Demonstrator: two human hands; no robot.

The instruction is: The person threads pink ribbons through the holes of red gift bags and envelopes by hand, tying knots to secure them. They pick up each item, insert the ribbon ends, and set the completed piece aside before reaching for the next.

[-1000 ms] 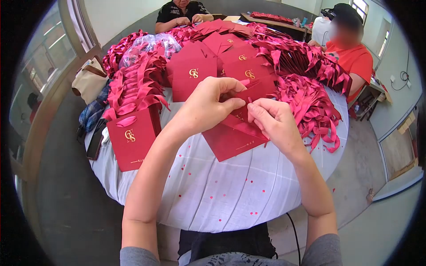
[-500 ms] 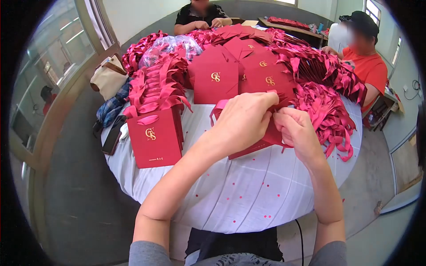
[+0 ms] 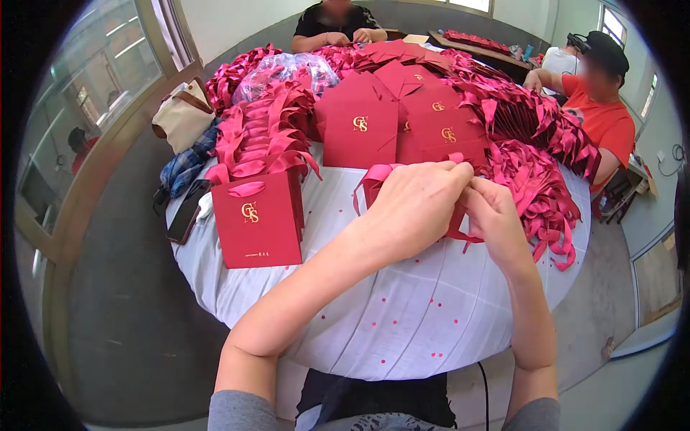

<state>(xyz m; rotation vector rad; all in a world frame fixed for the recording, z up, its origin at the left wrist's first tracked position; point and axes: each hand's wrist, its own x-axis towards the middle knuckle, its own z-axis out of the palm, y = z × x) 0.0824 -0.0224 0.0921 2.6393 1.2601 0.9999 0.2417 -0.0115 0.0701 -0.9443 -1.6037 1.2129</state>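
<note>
Red bag (image 3: pixel 457 220), long axis unclear

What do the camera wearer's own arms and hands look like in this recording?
The left hand and right hand are both bare, with no gloves. The forearms are uncovered, with no watch, bracelet or cable showing on either wrist. Short, plain grey sleeves end above the elbows. Some fingers are hidden, so rings can't be ruled out.
</note>
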